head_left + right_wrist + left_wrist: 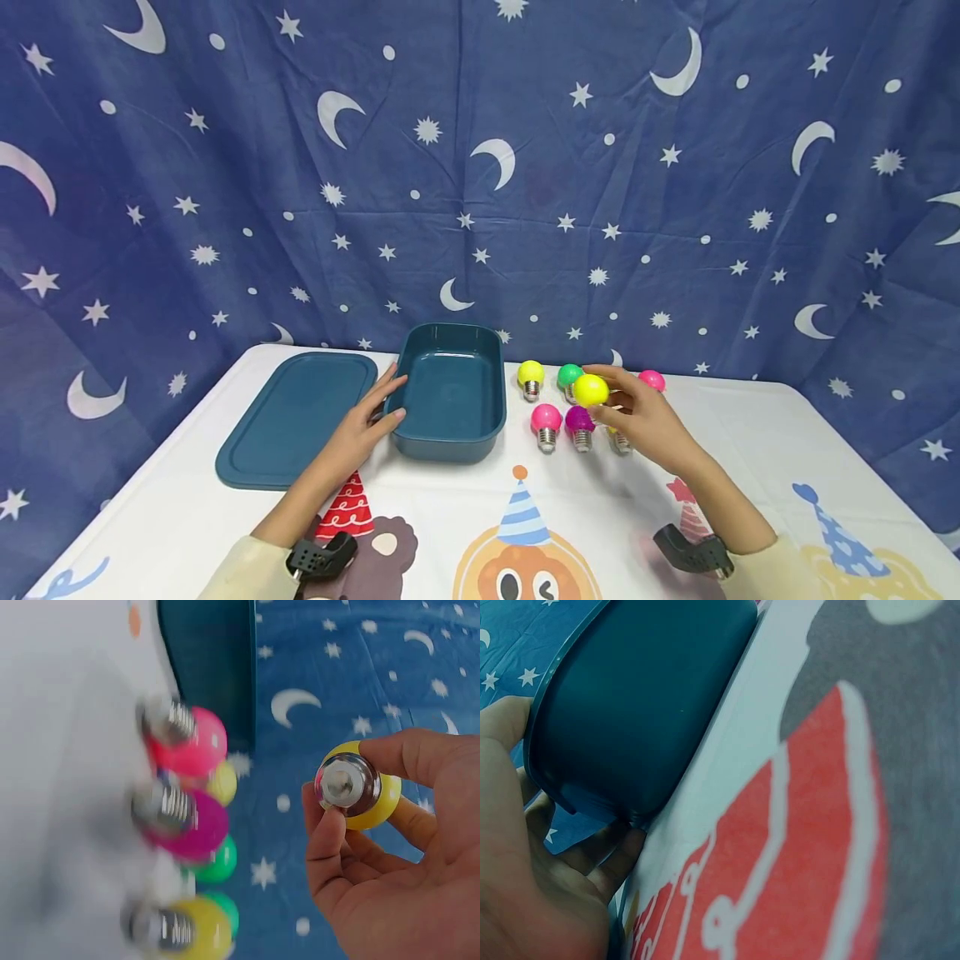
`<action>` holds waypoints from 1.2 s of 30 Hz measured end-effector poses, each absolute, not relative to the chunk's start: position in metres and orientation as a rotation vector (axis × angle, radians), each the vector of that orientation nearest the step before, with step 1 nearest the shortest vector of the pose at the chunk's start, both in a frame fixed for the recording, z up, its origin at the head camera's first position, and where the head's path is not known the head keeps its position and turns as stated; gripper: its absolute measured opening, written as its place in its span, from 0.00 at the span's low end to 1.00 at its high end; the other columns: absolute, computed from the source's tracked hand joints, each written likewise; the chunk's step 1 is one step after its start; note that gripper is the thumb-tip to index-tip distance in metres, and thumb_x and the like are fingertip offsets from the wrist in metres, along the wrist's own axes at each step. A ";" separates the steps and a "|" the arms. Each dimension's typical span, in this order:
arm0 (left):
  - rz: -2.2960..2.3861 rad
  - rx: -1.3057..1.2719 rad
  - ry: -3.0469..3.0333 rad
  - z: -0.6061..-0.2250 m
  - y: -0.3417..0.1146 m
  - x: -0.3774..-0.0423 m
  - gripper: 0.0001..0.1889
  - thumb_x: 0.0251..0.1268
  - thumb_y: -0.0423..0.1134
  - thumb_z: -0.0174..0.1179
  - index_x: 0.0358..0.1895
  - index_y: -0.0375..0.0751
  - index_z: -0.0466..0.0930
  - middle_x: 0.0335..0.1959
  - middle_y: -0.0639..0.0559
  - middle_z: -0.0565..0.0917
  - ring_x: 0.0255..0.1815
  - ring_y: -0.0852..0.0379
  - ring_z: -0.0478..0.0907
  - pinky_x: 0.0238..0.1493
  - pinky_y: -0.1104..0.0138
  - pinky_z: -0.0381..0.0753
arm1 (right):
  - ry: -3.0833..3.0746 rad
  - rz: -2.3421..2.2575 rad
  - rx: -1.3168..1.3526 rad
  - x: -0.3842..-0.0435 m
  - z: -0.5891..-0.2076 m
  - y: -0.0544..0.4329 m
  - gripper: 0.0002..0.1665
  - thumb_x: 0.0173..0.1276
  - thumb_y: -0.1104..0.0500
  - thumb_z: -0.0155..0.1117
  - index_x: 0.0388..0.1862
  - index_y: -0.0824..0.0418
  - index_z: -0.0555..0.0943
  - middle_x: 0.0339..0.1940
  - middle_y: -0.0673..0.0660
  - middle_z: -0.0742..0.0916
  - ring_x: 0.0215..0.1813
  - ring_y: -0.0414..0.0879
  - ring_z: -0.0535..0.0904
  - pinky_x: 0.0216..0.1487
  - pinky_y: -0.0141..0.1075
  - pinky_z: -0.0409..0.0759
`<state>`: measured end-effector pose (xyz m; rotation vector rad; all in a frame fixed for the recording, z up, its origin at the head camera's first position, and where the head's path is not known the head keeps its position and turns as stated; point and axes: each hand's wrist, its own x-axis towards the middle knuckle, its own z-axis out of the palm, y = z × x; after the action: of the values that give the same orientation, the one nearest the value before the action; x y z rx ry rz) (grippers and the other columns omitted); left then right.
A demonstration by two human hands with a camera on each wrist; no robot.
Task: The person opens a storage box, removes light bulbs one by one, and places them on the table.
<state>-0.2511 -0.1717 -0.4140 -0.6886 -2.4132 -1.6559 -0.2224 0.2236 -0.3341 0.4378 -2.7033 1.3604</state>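
Observation:
My right hand (645,417) pinches a yellow light bulb (591,390) between thumb and fingers, above the other bulbs. In the right wrist view its silver screw base (343,784) faces the camera. My left hand (365,421) rests against the left side of a dark teal plastic box (450,450). Its thumb (506,724) touches the rim, while lower fingers (622,851) lie along the wall near the table. The box's inside shows bare in the head view. Below the right hand lie a pink bulb (546,417) and a purple bulb (580,421).
A flat teal lid (292,417) lies left of the box. Behind the front bulbs are a yellow bulb (531,372), a green bulb (570,375) and another pink bulb (652,380). The right hand partly hides another yellow bulb (621,440). A blue star-patterned curtain (465,208) hangs behind the table.

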 end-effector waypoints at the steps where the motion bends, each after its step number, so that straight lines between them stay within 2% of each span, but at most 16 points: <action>1: -1.655 -0.688 -2.413 -0.413 -0.171 -0.251 0.28 0.72 0.41 0.54 0.72 0.39 0.61 0.77 0.45 0.48 0.75 0.41 0.47 0.66 0.43 0.56 | -2.705 1.334 0.421 -0.221 -0.334 0.231 0.30 0.65 0.62 0.65 0.65 0.53 0.72 0.53 0.60 0.79 0.47 0.51 0.79 0.45 0.33 0.81; 8: -1.667 -0.698 -2.413 -0.412 -0.171 -0.250 0.28 0.72 0.41 0.54 0.72 0.39 0.61 0.77 0.45 0.47 0.75 0.42 0.43 0.68 0.43 0.54 | -2.714 1.271 0.311 -0.214 -0.336 0.272 0.31 0.67 0.59 0.64 0.68 0.55 0.68 0.56 0.62 0.77 0.49 0.55 0.78 0.45 0.30 0.80; 18: -1.669 -0.718 -2.399 -0.415 -0.172 -0.253 0.27 0.73 0.40 0.53 0.72 0.40 0.62 0.77 0.47 0.47 0.76 0.43 0.42 0.67 0.42 0.52 | -2.763 1.255 0.100 -0.215 -0.349 0.306 0.37 0.67 0.54 0.65 0.72 0.57 0.64 0.64 0.68 0.72 0.58 0.65 0.73 0.49 0.47 0.81; 29: -1.645 -0.698 -2.427 -0.414 -0.174 -0.250 0.27 0.73 0.40 0.52 0.72 0.43 0.61 0.77 0.47 0.47 0.76 0.43 0.43 0.68 0.45 0.53 | -2.827 1.301 -0.074 -0.223 -0.375 0.326 0.37 0.66 0.55 0.63 0.72 0.61 0.63 0.64 0.71 0.70 0.59 0.66 0.69 0.53 0.53 0.77; 36: -1.653 -0.704 -2.416 -0.412 -0.172 -0.250 0.27 0.72 0.40 0.53 0.72 0.43 0.61 0.77 0.48 0.48 0.76 0.44 0.43 0.69 0.45 0.52 | -2.861 1.289 -0.124 -0.228 -0.391 0.335 0.37 0.64 0.56 0.64 0.71 0.61 0.63 0.64 0.73 0.70 0.58 0.66 0.70 0.49 0.48 0.80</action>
<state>-0.2501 -0.1720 -0.4122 -0.7043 -2.4162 -1.6529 -0.2278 0.3346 -0.3908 -0.1241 -2.8606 1.2895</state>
